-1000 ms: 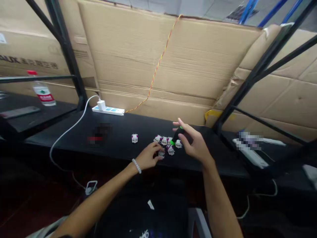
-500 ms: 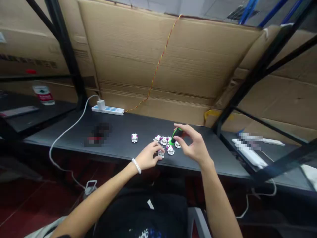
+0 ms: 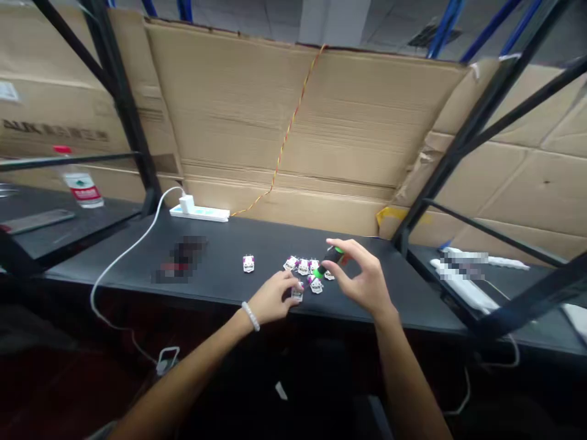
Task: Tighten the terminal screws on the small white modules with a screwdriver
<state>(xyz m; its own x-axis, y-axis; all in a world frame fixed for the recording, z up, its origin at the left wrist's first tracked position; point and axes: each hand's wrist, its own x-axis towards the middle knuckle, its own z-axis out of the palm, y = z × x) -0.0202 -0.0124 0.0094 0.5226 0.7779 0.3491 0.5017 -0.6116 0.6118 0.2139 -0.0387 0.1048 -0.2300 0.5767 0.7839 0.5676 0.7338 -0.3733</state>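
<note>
My left hand (image 3: 275,296) pinches a small white-and-purple plastic part (image 3: 297,293) near the front edge of the black table. In my right hand (image 3: 362,275) is a screwdriver (image 3: 331,260) with a black and green handle, gripped between thumb and fingers. Its shaft slants down and left toward the held part; whether the tip touches cannot be made out. Several like parts lie close by, among them one beside the held part (image 3: 316,285) and a row behind it (image 3: 303,266). A single part (image 3: 248,263) sits apart to the left.
A white power strip (image 3: 200,212) with a plugged-in charger and cable stands at the back left. A blurred dark and red object (image 3: 181,260) lies on the left. Black metal posts (image 3: 440,165) and cardboard panels (image 3: 293,134) frame the table (image 3: 220,244). A bottle (image 3: 83,186) stands far left.
The screwdriver has tilted from nearly upright to a slant, its shaft now pointing at the part in my left hand. The camera view has shifted slightly.
</note>
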